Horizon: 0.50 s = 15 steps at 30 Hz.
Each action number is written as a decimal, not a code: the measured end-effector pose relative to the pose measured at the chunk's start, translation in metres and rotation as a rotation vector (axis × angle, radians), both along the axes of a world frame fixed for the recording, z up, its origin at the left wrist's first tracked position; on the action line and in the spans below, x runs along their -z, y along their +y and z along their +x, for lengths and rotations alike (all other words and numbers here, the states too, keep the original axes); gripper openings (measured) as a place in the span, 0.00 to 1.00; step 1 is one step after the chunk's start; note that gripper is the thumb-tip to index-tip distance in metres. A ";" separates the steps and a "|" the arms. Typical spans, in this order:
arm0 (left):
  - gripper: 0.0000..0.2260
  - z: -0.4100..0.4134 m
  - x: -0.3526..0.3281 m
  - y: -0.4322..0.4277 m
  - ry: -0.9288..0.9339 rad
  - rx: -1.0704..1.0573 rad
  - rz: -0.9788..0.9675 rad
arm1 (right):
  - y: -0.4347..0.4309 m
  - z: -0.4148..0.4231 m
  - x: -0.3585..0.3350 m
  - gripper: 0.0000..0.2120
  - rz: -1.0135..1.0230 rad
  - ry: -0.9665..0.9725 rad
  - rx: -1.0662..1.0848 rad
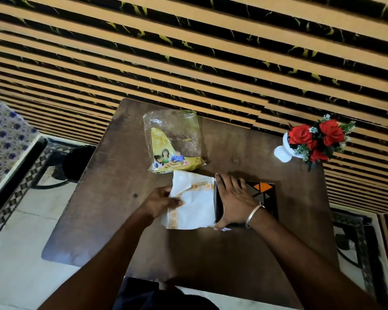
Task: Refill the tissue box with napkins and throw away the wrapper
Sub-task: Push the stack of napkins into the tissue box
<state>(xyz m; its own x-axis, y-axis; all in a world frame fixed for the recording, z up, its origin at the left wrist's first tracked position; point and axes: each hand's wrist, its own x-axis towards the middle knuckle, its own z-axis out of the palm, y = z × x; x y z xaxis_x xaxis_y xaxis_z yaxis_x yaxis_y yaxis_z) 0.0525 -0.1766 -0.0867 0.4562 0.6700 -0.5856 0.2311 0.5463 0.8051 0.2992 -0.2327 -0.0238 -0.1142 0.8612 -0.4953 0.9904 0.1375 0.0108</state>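
Note:
A stack of white napkins [196, 204] with orange-gold trim lies at the middle of the dark wooden table [233, 253], its right end at the open side of the black tissue box [266, 195]. My left hand [162, 202] grips the napkins' left end. My right hand [233, 202], with a silver bangle on the wrist, lies over the box and holds its open end. The empty clear-and-yellow plastic wrapper [174, 142] lies flat on the table just behind the napkins, apart from both hands.
A white vase of red roses [311, 139] stands at the table's back right corner. A black round bin [78, 162] sits on the floor left of the table. A striped wall runs behind. A patterned cloth surface [5, 139] is at far left.

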 end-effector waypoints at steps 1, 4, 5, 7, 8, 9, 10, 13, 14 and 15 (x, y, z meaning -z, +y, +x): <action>0.20 0.000 -0.002 0.000 0.014 0.011 0.038 | 0.000 0.000 0.000 0.72 0.001 0.000 0.001; 0.18 0.002 -0.008 0.002 0.031 0.063 0.125 | 0.000 0.000 0.000 0.72 -0.001 0.002 0.002; 0.18 0.003 -0.011 0.002 0.037 0.077 0.142 | 0.000 0.000 0.000 0.72 -0.001 0.003 0.002; 0.21 0.006 -0.015 0.001 0.039 0.103 0.143 | 0.000 0.001 0.000 0.72 0.001 0.007 0.004; 0.23 0.007 -0.016 0.001 0.032 0.116 0.118 | 0.000 0.001 0.001 0.72 0.005 0.007 0.004; 0.24 0.008 -0.018 0.001 0.042 0.126 0.085 | 0.000 0.001 0.001 0.72 0.008 0.007 0.001; 0.25 0.008 -0.020 0.002 0.042 0.134 0.052 | 0.000 0.001 0.002 0.72 0.011 0.008 -0.002; 0.22 0.005 -0.018 0.006 0.039 0.169 0.013 | -0.002 0.002 0.003 0.72 0.020 0.017 0.003; 0.21 0.003 -0.017 0.007 0.013 0.156 0.005 | -0.001 0.002 0.002 0.72 0.018 0.016 0.003; 0.21 0.000 -0.016 0.008 -0.014 0.117 -0.029 | -0.001 0.002 0.002 0.72 0.017 0.016 0.003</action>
